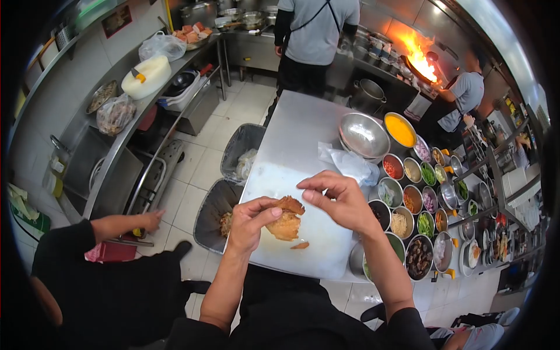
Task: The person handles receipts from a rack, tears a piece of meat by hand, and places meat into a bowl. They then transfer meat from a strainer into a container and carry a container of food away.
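My left hand [254,224] grips a golden-brown, ragged-edged piece of food [284,224] between thumb and fingers, over a white cutting board [326,251]. Its exact kind is unclear; it looks fried or roasted. A small brown scrap [300,245] lies on the board just below it. My right hand [338,204] hovers to the right of the piece, apart from it. Its fingers are loosely curled, with a gap between thumb and forefinger and nothing visible in them.
Metal containers of chopped ingredients [411,201] crowd the right side, near a large steel bowl [364,135] and a plastic bag [353,166]. Grey bins [213,213] stand left of the table. A co-worker's hand [153,220] reaches in at left. Flames [420,55] rise from a wok beyond.
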A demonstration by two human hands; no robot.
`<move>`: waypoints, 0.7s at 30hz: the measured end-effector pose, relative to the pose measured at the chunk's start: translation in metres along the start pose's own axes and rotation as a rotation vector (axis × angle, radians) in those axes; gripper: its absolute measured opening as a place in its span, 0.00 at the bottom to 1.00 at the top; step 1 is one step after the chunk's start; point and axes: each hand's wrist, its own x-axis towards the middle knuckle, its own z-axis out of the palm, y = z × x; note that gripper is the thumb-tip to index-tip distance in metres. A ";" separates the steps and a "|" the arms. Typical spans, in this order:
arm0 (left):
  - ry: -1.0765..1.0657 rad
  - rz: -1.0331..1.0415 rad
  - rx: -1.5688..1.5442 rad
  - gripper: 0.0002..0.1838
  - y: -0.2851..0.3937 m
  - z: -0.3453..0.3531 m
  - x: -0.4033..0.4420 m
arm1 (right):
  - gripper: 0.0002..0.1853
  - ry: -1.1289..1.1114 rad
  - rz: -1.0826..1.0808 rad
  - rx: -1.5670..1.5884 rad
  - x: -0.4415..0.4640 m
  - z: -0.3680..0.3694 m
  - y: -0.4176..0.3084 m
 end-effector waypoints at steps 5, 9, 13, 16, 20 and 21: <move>-0.079 0.032 0.091 0.10 0.007 0.013 0.003 | 0.14 -0.167 0.013 -0.174 -0.001 -0.010 -0.024; -0.108 0.083 0.250 0.10 0.007 0.016 0.002 | 0.12 -0.213 -0.063 -0.209 -0.002 -0.014 -0.021; -0.219 0.181 0.424 0.15 0.014 0.020 0.003 | 0.09 -0.257 0.003 -0.064 -0.007 -0.017 -0.010; -0.237 0.176 0.344 0.17 0.016 0.027 0.003 | 0.10 -0.242 0.063 0.066 -0.008 -0.023 0.001; -0.225 0.056 0.202 0.17 0.012 0.027 0.006 | 0.12 -0.338 0.185 0.320 -0.008 -0.030 0.009; -0.223 0.054 0.201 0.17 0.011 0.029 0.007 | 0.12 -0.338 0.188 0.321 -0.008 -0.032 0.010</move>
